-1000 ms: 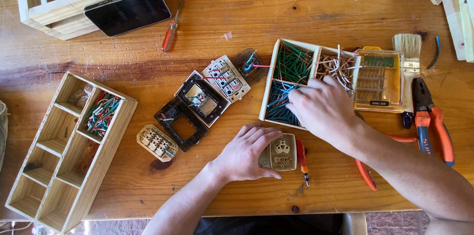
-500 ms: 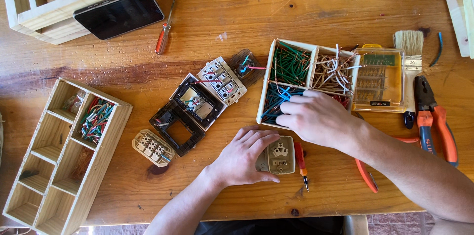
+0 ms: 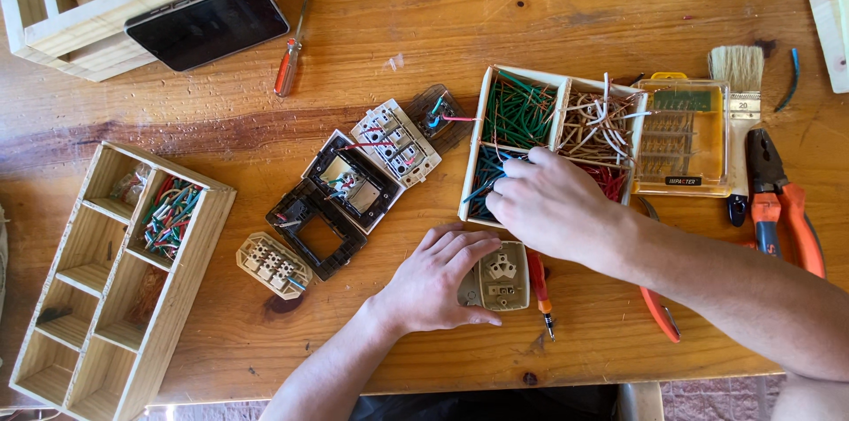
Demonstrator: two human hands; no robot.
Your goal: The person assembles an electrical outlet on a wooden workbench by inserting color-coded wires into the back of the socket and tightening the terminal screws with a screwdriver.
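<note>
Both hands busy: right hand (image 3: 548,204) has slid down into the blue wires (image 3: 482,175), fingers curled pinching; left hand (image 3: 438,279) stays flat on the beige socket (image 3: 502,275).

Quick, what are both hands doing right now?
Left hand: fingers spread flat on the beige socket module.
Right hand: fingertips in the wire box at the blue wires; grip cannot be told.

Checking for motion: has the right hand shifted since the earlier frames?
Yes. The right hand slid left across the wire box, from the red-wire corner to the blue wires.

A sunlit, scuffed wooden table (image 3: 531,14) fills the view.
</note>
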